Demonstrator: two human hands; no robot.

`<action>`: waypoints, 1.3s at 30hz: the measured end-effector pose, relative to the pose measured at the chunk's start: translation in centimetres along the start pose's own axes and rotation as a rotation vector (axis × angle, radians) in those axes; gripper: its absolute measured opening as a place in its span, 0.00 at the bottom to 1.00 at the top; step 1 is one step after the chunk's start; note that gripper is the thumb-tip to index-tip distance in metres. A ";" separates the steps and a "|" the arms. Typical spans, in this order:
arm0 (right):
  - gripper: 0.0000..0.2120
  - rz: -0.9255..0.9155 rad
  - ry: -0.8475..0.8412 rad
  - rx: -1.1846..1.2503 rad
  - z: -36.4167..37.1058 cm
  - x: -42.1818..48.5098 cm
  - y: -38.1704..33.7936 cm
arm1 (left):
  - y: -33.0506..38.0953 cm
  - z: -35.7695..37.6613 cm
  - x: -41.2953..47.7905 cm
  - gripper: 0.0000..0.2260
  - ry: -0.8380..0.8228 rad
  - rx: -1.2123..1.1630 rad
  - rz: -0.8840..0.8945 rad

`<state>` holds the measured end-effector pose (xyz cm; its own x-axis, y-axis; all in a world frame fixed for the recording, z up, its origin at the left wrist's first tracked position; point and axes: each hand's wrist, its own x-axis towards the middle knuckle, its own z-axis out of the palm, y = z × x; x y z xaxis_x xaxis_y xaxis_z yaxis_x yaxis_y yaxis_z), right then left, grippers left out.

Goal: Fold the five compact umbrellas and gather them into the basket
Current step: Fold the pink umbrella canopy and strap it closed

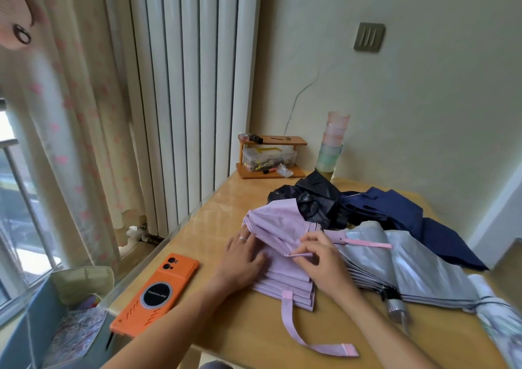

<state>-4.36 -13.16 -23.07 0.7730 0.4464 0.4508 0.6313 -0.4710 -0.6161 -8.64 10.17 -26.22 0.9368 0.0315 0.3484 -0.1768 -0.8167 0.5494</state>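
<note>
Head view: the right hand's fingertips (304, 251) are curled in and pinch a thin folded edge of the lilac umbrella (282, 227), thumb and forefinger closed on the fabric. The right hand (319, 265) rests over the stacked pleats on the umbrella's right side. The left hand (243, 258) lies flat on the same pleats, its fingers straight and spread, pressing the fabric down; a ring (242, 238) shows on one finger.

The lilac umbrella lies collapsed on the wooden table (226, 337), its canopy partly pleated and its upper part loose. Its closure strap (293, 326) trails unfastened toward the table's near edge.

Just right of it, touching, lies a silver umbrella (409, 272) with a pink strap (367, 244) across its top end and a grey handle (395, 309) pointing to the near edge. Behind these sit a crumpled black umbrella (313, 196) and a navy umbrella (401, 207), side by side. A pale patterned umbrella (497, 315) shows at the right border, blurred.

An orange phone (156, 292) lies face down left of the hands. At the table's far corner stand a small wooden shelf (271, 142) and stacked pastel cups (333, 142). A blue bin (25, 334) sits beside the table's left edge; whether it is the basket cannot be told.
</note>
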 end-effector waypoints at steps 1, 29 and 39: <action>0.04 -0.014 0.004 -0.016 0.5 -0.5 0.3 | 0.0 -0.4 -0.1 0.22 0.099 -0.191 0.025; 0.12 -0.173 0.119 -0.369 2.7 -2.4 0.5 | -0.7 -0.6 -0.5 0.15 0.264 0.072 -0.346; 0.12 -0.402 0.150 -0.677 1.1 -2.5 -0.7 | -0.2 -1.4 -0.7 0.21 0.295 0.012 -0.303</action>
<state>-6.78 -13.12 -24.50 0.4479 0.5957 0.6668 0.7272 -0.6766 0.1159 -9.65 11.08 -25.51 0.8190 0.4336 0.3758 0.0988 -0.7517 0.6520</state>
